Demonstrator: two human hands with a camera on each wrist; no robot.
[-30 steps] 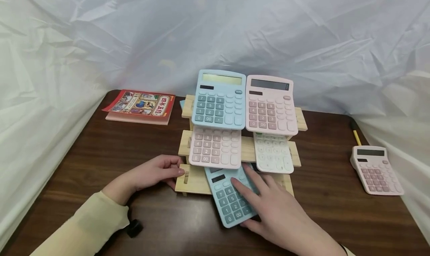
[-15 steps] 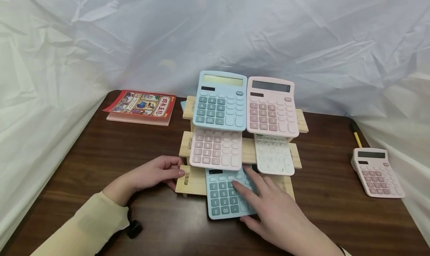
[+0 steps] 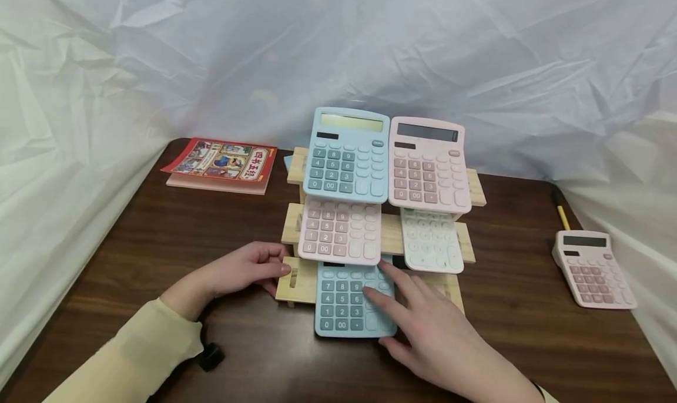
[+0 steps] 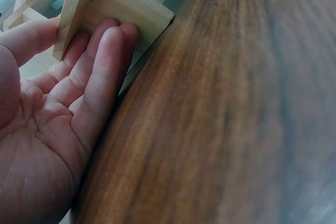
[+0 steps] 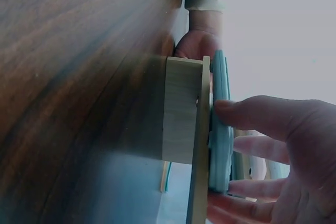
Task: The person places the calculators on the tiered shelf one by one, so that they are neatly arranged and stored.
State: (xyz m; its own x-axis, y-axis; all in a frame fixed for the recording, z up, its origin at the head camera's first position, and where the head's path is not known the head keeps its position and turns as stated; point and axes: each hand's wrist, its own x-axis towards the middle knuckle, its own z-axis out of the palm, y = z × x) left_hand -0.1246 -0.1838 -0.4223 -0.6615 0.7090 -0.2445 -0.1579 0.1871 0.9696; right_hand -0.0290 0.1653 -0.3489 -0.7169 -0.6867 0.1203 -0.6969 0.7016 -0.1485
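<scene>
A three-tier wooden rack (image 3: 307, 285) stands on the table, with calculators on its tiers. On the lowest tier lies a blue calculator (image 3: 341, 309), square to the rack; its upper end is hidden under the pink calculator (image 3: 338, 232) above. My right hand (image 3: 433, 326) holds it at the right side, index finger over the keys and thumb at the near edge. In the right wrist view the thumb touches the calculator's edge (image 5: 220, 135). My left hand (image 3: 238, 274) grips the rack's lower left end (image 4: 126, 6), thumb on top and fingers underneath.
The top tier bears another blue calculator (image 3: 346, 156) and a pink one (image 3: 429, 165). A white calculator (image 3: 432, 241) lies at the middle tier's right. A red book (image 3: 224, 163) lies back left; a pink calculator (image 3: 595, 268) and a yellow pen (image 3: 563, 218) are far right.
The lower blue calculator has turned from a tilt to straight and slid left and farther onto its tier. Both hands have stayed nearly in place.
</scene>
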